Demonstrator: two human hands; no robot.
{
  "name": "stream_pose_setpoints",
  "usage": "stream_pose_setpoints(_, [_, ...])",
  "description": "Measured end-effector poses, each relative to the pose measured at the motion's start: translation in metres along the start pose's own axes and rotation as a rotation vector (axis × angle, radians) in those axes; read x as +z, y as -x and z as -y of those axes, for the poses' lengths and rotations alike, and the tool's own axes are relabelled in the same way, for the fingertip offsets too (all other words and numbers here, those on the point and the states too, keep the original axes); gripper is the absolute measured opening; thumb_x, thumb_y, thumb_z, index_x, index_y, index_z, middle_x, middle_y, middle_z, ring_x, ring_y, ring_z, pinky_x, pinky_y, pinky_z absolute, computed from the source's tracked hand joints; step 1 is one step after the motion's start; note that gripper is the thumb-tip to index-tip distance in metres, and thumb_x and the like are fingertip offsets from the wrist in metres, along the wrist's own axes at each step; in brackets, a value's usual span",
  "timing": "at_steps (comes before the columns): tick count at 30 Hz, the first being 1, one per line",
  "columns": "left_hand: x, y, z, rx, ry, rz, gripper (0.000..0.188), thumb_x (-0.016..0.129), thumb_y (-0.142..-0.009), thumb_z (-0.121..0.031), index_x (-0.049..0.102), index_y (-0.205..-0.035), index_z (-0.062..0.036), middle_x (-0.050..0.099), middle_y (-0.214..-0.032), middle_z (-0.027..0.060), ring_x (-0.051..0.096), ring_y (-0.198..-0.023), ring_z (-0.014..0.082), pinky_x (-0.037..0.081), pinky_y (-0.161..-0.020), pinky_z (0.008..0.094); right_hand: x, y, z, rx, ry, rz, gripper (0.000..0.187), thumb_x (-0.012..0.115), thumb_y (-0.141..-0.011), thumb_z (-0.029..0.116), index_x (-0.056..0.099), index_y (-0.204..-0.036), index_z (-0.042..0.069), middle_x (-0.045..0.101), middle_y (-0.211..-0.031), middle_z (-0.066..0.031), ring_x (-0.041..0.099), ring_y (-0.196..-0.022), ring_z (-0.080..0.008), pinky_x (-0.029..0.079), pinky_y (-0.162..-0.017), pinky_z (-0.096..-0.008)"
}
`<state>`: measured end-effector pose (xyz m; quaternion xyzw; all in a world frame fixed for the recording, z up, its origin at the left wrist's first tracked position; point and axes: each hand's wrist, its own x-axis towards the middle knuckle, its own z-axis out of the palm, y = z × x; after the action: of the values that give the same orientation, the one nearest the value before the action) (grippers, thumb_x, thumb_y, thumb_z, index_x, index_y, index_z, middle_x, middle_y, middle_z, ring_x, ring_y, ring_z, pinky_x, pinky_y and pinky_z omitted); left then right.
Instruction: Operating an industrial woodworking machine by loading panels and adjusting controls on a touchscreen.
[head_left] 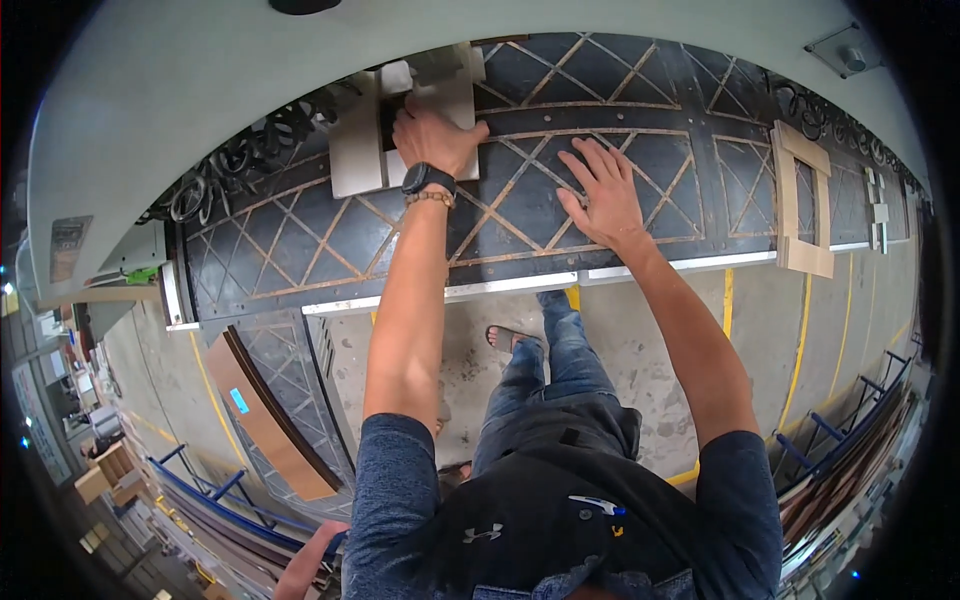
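My left hand [432, 142] lies over the right-hand strip of a pale, flat-sided frame-like piece [357, 150] at the table's far left. Its thumb reaches the strip's right edge, and the fingers bend into the dark gap on the other side, so the fingertips are partly hidden. A white block [396, 77] sits just beyond them. To the right, my right hand [607, 195] rests palm down with fingers spread, apart from any loose piece. Beneath both hands is the black table [560, 160], crossed by diagonal brown strips.
A light wooden frame [795, 200] overhangs the table's front edge at right. Coiled black hoses [235, 150] line the machine housing [200, 80]. A brown curved-looking panel [270, 420] rests on the lower left surface. Another person's arm [308, 565] shows at bottom left. Blue racks [825, 430] hold boards.
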<state>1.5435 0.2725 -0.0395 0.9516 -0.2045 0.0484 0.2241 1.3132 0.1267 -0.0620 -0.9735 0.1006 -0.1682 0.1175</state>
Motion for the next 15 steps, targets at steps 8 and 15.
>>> stream_pose_setpoints(8, [0.01, -0.033, 0.018, -0.006, 0.001, 0.028, 0.117, 0.084, -0.057, -0.064, 0.043, -0.135, 0.0118, 0.054, -0.128, 0.0312, 0.055, -0.119, 0.0439, 0.042, -0.105, 0.0482, 0.003, -0.006, 0.007, -0.013, -0.03, 0.018, 0.05, 0.064, -0.091, 0.033, 0.057, -0.136, 0.012, 0.05, -0.145, -0.0126, 0.043, -0.137, -0.0318, 0.029, -0.117, -0.0507])
stream_pose_setpoints(15, [0.001, 0.028, 0.021, 0.21, -0.103, -0.136, 0.124, 0.077, -0.06, -0.078, 0.042, -0.137, 0.0128, 0.047, -0.139, 0.0334, 0.041, -0.134, 0.0461, 0.032, -0.114, 0.0502, -0.002, 0.001, -0.005, 0.0, -0.004, 0.018, 0.05, 0.064, -0.091, 0.032, 0.057, -0.136, 0.013, 0.05, -0.145, -0.0118, 0.043, -0.137, -0.0315, 0.029, -0.116, -0.0509])
